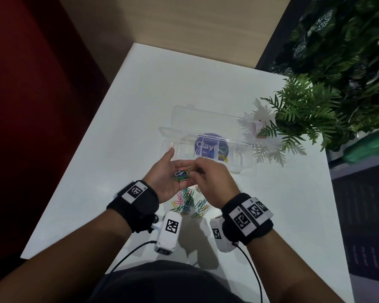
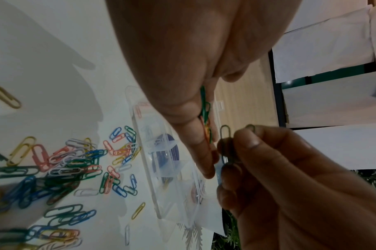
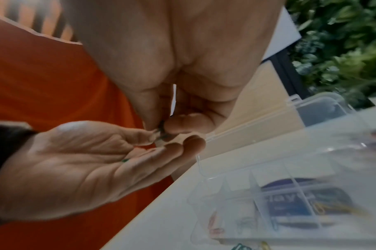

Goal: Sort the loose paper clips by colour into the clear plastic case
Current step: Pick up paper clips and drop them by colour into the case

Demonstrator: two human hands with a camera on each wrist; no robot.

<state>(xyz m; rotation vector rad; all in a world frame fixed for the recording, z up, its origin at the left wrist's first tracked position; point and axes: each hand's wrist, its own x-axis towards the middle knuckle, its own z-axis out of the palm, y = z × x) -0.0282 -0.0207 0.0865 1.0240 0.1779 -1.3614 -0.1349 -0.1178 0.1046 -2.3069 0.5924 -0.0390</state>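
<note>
My left hand [image 1: 162,171] lies palm up in front of the clear plastic case [image 1: 239,169] and carries a small heap of mixed-colour paper clips [image 1: 182,174] on its relaxed fingers. My right hand [image 1: 206,178] reaches over that palm. Its thumb and forefinger pinch two dark green clips [image 2: 225,133] just above the left fingertips [image 2: 207,170]. The case stands with its lid [image 1: 206,119] folded back. Yellow clips [image 3: 324,208] lie in one compartment, pink clips [image 3: 212,221] and white ones in others. A loose pile of clips [image 1: 190,202] lies on the white table under my wrists.
A fern-like plant [image 1: 304,114] overhangs the right end of the case, with a leafy wall behind it. The table's left edge [image 1: 74,154] runs along a dark red surface. A purple round label [image 1: 206,147] shows through the case floor.
</note>
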